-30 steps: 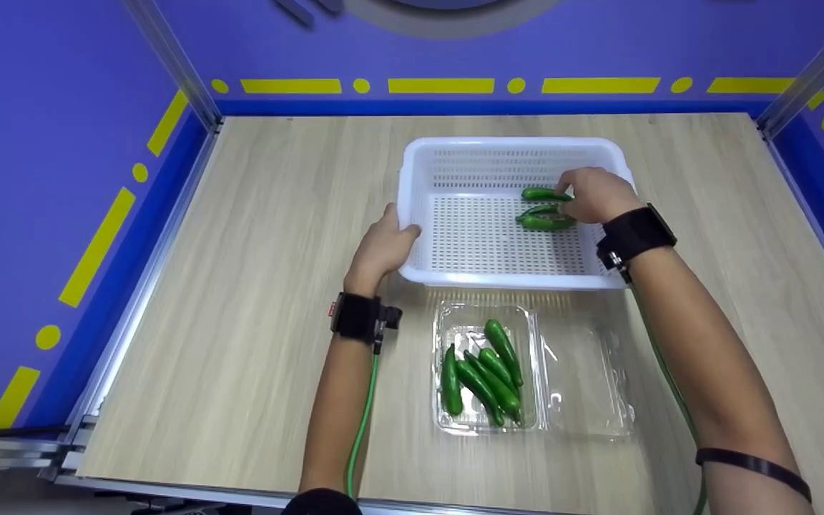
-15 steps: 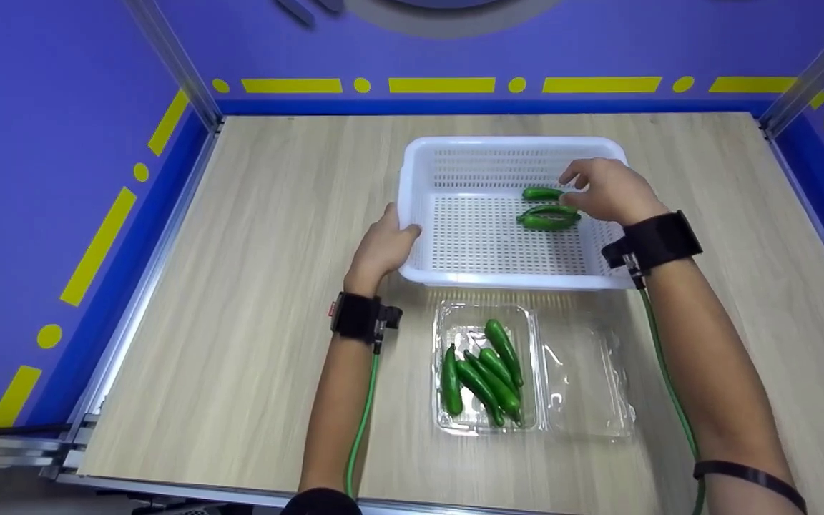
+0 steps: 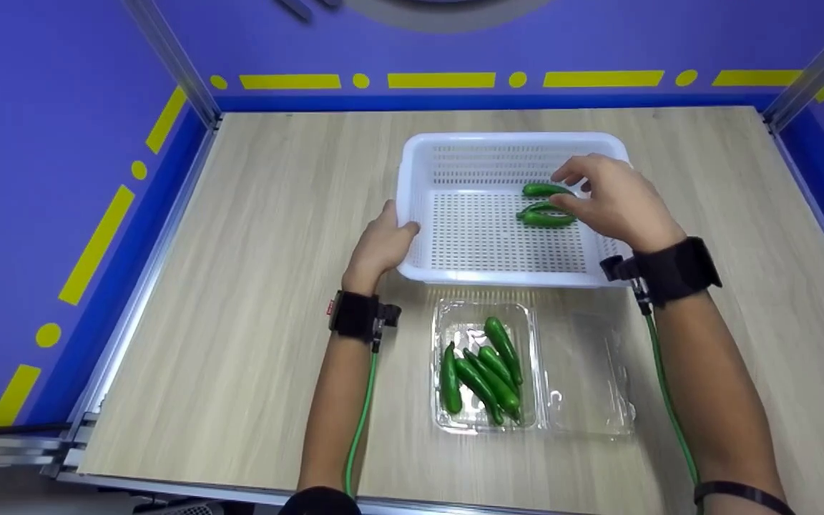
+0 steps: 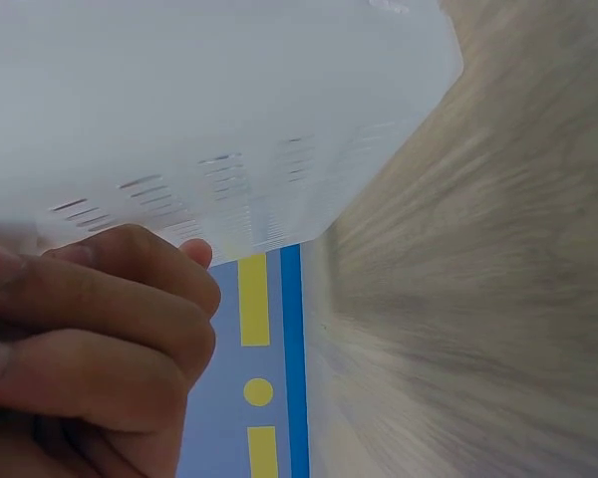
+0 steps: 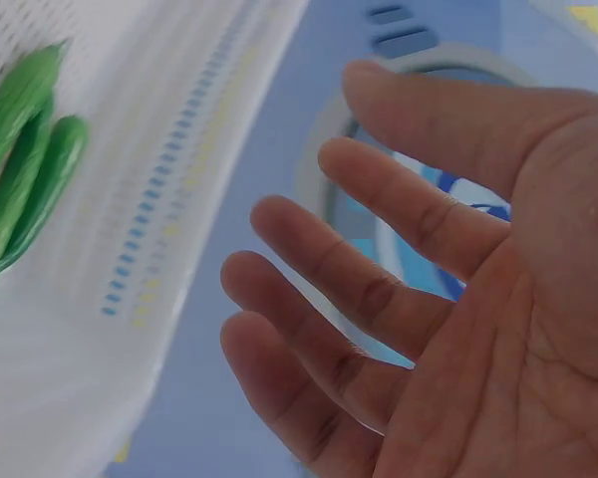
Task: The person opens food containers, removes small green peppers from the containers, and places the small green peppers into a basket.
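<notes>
In the head view a white perforated plastic basket (image 3: 512,277) stands on the table. My left hand (image 3: 382,247) grips its left rim, thumb over the edge; the left wrist view shows the other fingers (image 4: 110,309) curled by the outer wall. My right hand (image 3: 619,204) hovers over the basket's right side, holding nothing, its fingers (image 5: 319,249) loosely spread in the right wrist view. Below it lie green chili peppers (image 3: 548,221), partly hidden by that hand in the head view. A clear plastic clamshell box (image 3: 443,322) holds several more green peppers (image 3: 451,379) in front of the basket.
The clamshell's transparent lid (image 3: 587,379) lies opened flat to the right on the wooden table (image 3: 262,300). Blue panels (image 3: 455,43) with yellow marks rise at the back and sides. A green cable (image 3: 363,422) runs along each forearm.
My right hand has let go of the peppers, lifted and drawn slightly back, its fingers opening. The peppers stay in the basket. The left hand keeps its grip on the rim.
</notes>
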